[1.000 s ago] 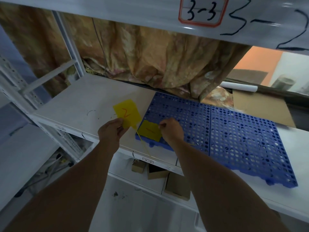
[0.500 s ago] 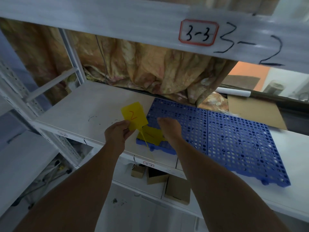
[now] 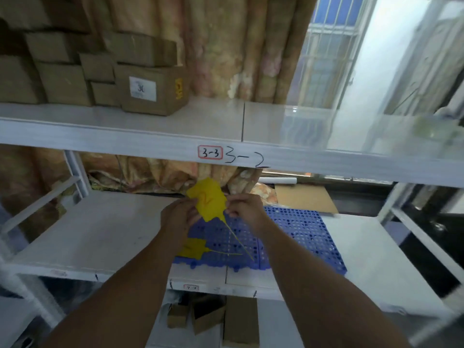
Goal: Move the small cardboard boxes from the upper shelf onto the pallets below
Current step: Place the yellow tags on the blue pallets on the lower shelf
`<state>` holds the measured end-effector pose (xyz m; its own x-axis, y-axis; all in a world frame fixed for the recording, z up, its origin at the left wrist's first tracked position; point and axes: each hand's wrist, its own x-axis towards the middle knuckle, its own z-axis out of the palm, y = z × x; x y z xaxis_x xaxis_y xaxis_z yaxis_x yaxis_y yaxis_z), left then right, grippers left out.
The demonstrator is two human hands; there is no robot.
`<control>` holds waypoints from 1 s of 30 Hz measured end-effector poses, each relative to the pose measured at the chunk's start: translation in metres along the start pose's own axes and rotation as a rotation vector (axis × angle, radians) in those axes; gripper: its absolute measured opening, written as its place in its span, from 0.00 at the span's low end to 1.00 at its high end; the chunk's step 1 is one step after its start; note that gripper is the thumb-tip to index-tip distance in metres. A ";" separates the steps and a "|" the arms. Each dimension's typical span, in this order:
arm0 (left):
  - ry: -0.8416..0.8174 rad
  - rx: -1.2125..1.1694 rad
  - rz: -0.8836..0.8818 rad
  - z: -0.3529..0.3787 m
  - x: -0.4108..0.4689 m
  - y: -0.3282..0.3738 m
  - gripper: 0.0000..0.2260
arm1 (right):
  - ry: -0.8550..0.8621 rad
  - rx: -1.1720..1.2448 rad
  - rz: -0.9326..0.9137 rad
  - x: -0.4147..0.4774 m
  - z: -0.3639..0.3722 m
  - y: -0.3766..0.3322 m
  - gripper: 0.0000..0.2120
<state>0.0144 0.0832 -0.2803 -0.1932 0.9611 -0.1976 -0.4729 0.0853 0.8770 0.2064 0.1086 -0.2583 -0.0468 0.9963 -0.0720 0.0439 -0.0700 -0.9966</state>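
Several small cardboard boxes (image 3: 75, 69) are stacked at the left of the upper shelf (image 3: 175, 126); the front one (image 3: 153, 90) carries a white label. On the shelf below lie two blue perforated pallets (image 3: 296, 234) side by side. My left hand (image 3: 179, 217) and my right hand (image 3: 244, 209) both pinch a yellow tag (image 3: 208, 202) marked with a red 2, held above the pallets' left end, its thin tail hanging down. A second yellow tag (image 3: 193, 248) lies on the left pallet's front corner.
A patterned curtain (image 3: 226, 46) hangs behind both shelves. A flat cardboard sheet (image 3: 303, 198) lies behind the pallets. More cardboard boxes (image 3: 213, 320) sit on the level underneath. White shelf uprights (image 3: 75, 172) stand at the left, a barred window (image 3: 334, 54) at the upper right.
My view has tilted up, bringing the upper shelf and its boxes into sight. Both hands rose off the pallet; my right hand left the second tag and joined the left on the tag marked 2.
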 end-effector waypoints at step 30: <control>0.076 0.363 -0.174 0.201 -0.046 -0.133 0.07 | -0.031 -1.132 -0.167 -0.052 -0.218 0.038 0.25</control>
<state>0.2589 0.0807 -0.3002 -0.2067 0.9030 -0.3766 -0.1731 0.3451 0.9225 0.4283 0.0650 -0.2840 -0.1605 0.9862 0.0410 0.9074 0.1637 -0.3870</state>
